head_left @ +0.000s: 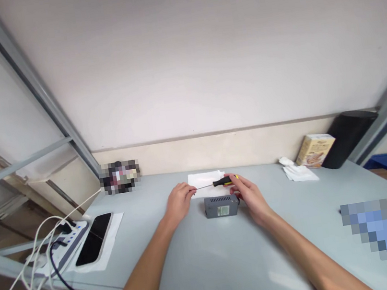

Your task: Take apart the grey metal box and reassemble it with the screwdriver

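Note:
My right hand (248, 194) grips the black and yellow handle of a screwdriver (222, 181), held level above the table with its thin shaft pointing left. My left hand (180, 199) is closed in a pinch at the shaft's tip. A tiny dark speck shows under those fingertips, too small to name. Just below the screwdriver, a dark grey box-shaped power adapter (220, 207) stands on the table, with vent slots along its upper part and a pale label on its front. A dark cable end at its right side is partly hidden by my right hand.
White paper (202, 178) lies behind the adapter. At left are a phone (94, 239) on paper and a power strip (66, 246) with tangled cables. A yellow box (315, 151), crumpled tissue (301, 172) and black cylinder (348, 139) stand back right. Blurred items occupy two table corners.

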`<action>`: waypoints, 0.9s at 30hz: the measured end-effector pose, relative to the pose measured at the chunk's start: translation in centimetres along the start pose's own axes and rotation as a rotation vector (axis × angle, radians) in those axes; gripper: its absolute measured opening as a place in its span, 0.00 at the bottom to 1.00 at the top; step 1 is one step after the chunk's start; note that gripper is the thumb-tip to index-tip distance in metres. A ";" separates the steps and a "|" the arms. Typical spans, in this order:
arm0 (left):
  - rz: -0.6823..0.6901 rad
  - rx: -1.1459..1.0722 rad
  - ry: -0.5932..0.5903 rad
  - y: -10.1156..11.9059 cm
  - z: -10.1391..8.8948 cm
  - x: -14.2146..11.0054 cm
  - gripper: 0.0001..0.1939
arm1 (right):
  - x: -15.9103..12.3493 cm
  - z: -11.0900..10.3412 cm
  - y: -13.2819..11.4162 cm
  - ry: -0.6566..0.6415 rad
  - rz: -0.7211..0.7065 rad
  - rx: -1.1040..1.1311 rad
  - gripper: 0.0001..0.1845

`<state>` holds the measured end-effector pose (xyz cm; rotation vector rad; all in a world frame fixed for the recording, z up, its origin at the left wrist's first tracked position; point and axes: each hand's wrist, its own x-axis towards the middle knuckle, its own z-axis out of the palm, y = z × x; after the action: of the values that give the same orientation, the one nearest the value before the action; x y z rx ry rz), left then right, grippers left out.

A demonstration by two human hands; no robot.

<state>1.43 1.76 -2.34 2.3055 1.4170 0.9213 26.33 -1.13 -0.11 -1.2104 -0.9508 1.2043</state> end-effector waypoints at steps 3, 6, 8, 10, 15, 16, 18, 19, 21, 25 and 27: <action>-0.005 -0.033 0.014 0.4 -0.1 -0.1 0.12 | 0.1 0.0 -0.1 0.016 -0.021 0.011 0.31; -0.030 -0.080 0.117 1.1 -0.3 -0.1 0.17 | 0.3 -0.1 0.0 0.031 -0.048 0.031 0.30; -0.048 -0.175 0.148 1.7 -0.6 -0.1 0.16 | 0.5 -0.2 0.1 0.070 -0.057 0.043 0.30; -0.074 -0.349 0.076 2.3 -1.0 -0.1 0.16 | 0.8 -0.5 0.2 0.133 -0.054 0.041 0.28; -0.119 -0.691 -0.232 3.6 -1.7 -0.3 0.19 | 1.5 -1.5 0.5 0.277 -0.023 0.058 0.25; -0.129 -0.706 -0.278 3.8 -1.7 -0.3 0.20 | 1.6 -1.6 0.5 0.288 -0.023 0.063 0.25; -0.153 -0.709 -0.341 4.1 -1.7 -0.3 0.21 | 1.7 -1.7 0.5 0.295 -0.030 0.065 0.25; -0.166 -0.705 -0.353 4.2 -1.6 -0.4 0.20 | 1.7 -1.7 0.4 0.293 -0.035 0.063 0.25; -0.189 -0.708 -0.361 4.3 -1.4 -0.4 0.19 | 1.6 -1.6 0.4 0.285 -0.038 0.058 0.25; -0.181 -0.730 -0.335 4.5 -0.9 -0.5 0.15 | 1.5 -1.3 0.2 0.286 -0.037 0.053 0.24; -0.142 -0.702 -0.285 4.5 -0.6 -0.6 0.12 | 1.4 -1.4 0.2 0.295 -0.038 0.053 0.24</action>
<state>4.04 -0.95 0.32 1.7019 0.9239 0.8310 27.87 0.06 -0.62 -1.2804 -0.7148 0.9818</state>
